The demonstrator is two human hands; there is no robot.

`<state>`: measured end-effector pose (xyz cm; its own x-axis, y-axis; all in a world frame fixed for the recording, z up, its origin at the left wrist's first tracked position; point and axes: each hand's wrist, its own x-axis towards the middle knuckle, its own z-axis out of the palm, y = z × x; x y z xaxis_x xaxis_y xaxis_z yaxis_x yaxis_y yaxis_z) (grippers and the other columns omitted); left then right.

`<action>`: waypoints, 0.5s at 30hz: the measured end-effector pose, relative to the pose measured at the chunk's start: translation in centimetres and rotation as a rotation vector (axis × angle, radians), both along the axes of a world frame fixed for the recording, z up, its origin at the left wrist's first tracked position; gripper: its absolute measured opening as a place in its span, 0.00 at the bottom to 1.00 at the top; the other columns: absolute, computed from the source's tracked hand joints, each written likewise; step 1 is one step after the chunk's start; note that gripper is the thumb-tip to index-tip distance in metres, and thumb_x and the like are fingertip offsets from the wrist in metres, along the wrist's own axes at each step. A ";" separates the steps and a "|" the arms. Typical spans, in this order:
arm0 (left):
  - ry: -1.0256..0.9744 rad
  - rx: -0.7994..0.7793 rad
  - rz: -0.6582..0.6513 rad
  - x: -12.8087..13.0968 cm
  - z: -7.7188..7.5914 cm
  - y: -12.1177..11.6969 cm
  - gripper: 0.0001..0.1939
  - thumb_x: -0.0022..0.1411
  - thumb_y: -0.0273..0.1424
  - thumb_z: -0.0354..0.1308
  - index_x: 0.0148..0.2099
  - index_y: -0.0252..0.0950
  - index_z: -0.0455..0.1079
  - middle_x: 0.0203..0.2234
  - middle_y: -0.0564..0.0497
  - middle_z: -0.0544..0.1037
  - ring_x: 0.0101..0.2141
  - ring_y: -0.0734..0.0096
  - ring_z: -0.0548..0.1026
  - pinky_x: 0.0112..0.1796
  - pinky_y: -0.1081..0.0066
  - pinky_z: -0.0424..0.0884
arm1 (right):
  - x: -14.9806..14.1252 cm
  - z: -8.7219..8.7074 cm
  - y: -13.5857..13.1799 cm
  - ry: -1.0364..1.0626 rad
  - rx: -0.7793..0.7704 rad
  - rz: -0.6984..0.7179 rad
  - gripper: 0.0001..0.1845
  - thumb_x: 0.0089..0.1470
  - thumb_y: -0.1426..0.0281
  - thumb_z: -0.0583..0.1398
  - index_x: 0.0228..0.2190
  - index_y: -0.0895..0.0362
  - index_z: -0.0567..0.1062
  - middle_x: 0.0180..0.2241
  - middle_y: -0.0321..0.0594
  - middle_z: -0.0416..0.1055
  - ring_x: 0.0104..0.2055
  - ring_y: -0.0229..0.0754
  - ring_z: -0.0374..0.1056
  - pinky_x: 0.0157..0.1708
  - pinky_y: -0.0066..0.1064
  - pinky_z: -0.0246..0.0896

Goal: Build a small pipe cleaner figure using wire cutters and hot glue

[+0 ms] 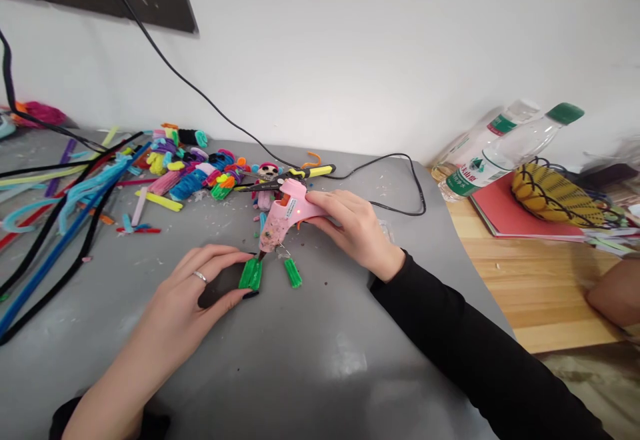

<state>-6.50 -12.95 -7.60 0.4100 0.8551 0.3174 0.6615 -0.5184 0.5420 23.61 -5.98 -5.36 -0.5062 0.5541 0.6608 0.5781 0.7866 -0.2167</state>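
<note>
My left hand [200, 287] pinches a green fuzzy pipe-cleaner piece [250, 275] between thumb and fingertips, holding it on the grey table. A pink glue gun [283, 219] is gripped in my right hand [350, 227], its nozzle pointing down at the top edge of that green piece; whether the tip touches cannot be made out. A small light glows on the gun's side. Just right of the nozzle lies a second, smaller green piece [293, 273]. Behind the gun rest pliers with yellow-and-black handles [313, 172].
Colourful pipe-cleaner bundles [200, 167] lie along the wall, with long loose pipe cleaners [65, 220] at the left. A black cord [200, 90] runs down the wall. At right are plastic bottles [485, 163], a yellow basket [557, 197] on a red folder [520, 210], and another person's limb [615, 293].
</note>
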 end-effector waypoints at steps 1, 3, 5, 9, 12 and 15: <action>-0.001 0.004 -0.001 0.0 0.0 0.0 0.15 0.75 0.47 0.56 0.57 0.49 0.73 0.50 0.51 0.80 0.49 0.58 0.79 0.47 0.63 0.76 | 0.0 0.0 0.0 0.002 0.010 -0.003 0.13 0.74 0.66 0.57 0.56 0.56 0.73 0.45 0.47 0.83 0.43 0.45 0.79 0.44 0.37 0.73; -0.001 0.012 -0.003 0.0 0.0 0.0 0.15 0.75 0.47 0.55 0.57 0.49 0.73 0.50 0.51 0.80 0.49 0.59 0.79 0.47 0.63 0.76 | 0.0 0.0 0.1 0.005 0.020 -0.007 0.13 0.74 0.67 0.57 0.56 0.56 0.73 0.45 0.47 0.83 0.43 0.45 0.79 0.44 0.37 0.73; 0.000 0.017 -0.002 -0.1 0.0 -0.1 0.15 0.75 0.46 0.55 0.57 0.49 0.73 0.50 0.51 0.80 0.49 0.59 0.79 0.47 0.63 0.76 | 0.0 0.0 0.1 0.004 0.021 -0.007 0.13 0.74 0.67 0.57 0.56 0.56 0.73 0.45 0.47 0.83 0.44 0.45 0.79 0.44 0.37 0.73; 0.014 0.013 0.000 -0.2 0.2 0.0 0.14 0.76 0.46 0.55 0.57 0.49 0.73 0.50 0.51 0.80 0.49 0.59 0.79 0.47 0.63 0.77 | 0.0 0.0 0.1 -0.013 0.054 -0.007 0.12 0.73 0.68 0.57 0.55 0.56 0.72 0.46 0.48 0.83 0.44 0.45 0.78 0.44 0.36 0.72; 0.021 0.010 0.001 -0.1 0.2 0.0 0.15 0.76 0.47 0.54 0.57 0.49 0.73 0.50 0.50 0.80 0.49 0.58 0.79 0.47 0.63 0.77 | -0.1 0.2 0.1 -0.044 0.100 -0.027 0.12 0.73 0.68 0.58 0.55 0.56 0.72 0.47 0.48 0.83 0.43 0.45 0.77 0.43 0.38 0.71; 0.018 0.010 -0.003 0.0 0.2 0.0 0.15 0.76 0.47 0.55 0.58 0.50 0.72 0.50 0.51 0.81 0.49 0.59 0.79 0.47 0.63 0.77 | 0.2 0.6 0.2 -0.018 0.145 -0.108 0.12 0.71 0.68 0.60 0.54 0.55 0.73 0.46 0.47 0.82 0.44 0.46 0.76 0.42 0.38 0.71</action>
<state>-6.54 -12.95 -7.43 0.4182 0.8507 0.3186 0.6693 -0.5256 0.5251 23.84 -5.80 -4.72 -0.4615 0.5054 0.7291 0.6635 0.7422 -0.0945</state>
